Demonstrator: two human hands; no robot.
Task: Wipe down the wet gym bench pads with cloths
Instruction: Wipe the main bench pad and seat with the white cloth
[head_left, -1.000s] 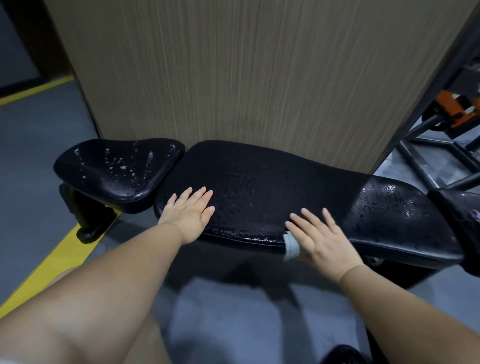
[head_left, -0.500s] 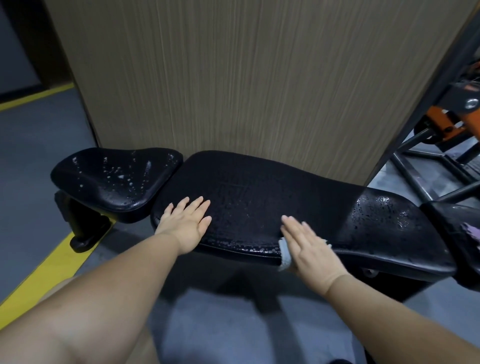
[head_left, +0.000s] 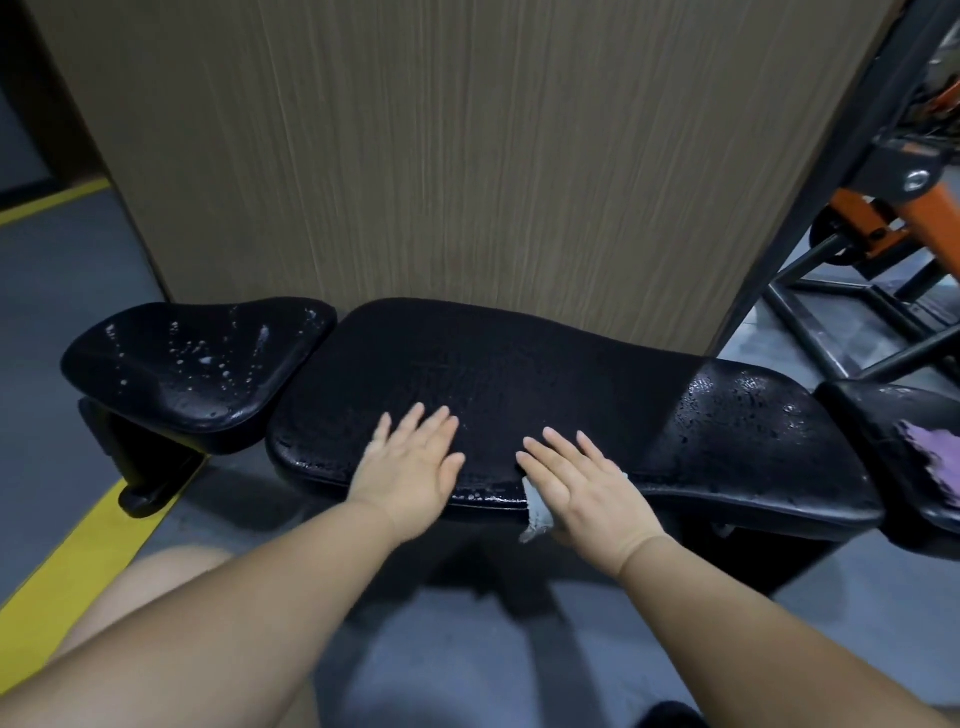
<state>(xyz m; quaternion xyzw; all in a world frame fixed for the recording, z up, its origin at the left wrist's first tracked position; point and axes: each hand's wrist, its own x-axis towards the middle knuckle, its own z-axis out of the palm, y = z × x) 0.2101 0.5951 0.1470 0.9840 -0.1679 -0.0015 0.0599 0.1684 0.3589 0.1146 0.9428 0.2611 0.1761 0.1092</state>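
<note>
Left hand (head_left: 410, 467) lay flat, fingers straight, on the wet bench pad (head_left: 493, 374); right hand (head_left: 576, 483) likewise pressed a grey cloth (head_left: 537, 512).

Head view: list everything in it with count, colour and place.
bench pad: one, black, centre, wet
seat pad: one, black, left, droplets on it
end pad: one, black, far right
grey cloth: one, light grey, under the right hand
purple cloth: one, purple, on the end pad
wood panel: one, tan, behind the bench pad
floor stripes: two, yellow, left
gym frame: one, black and orange, upper right
left hand: one, flat on the bench pad
right hand: one, flat on the grey cloth
</note>
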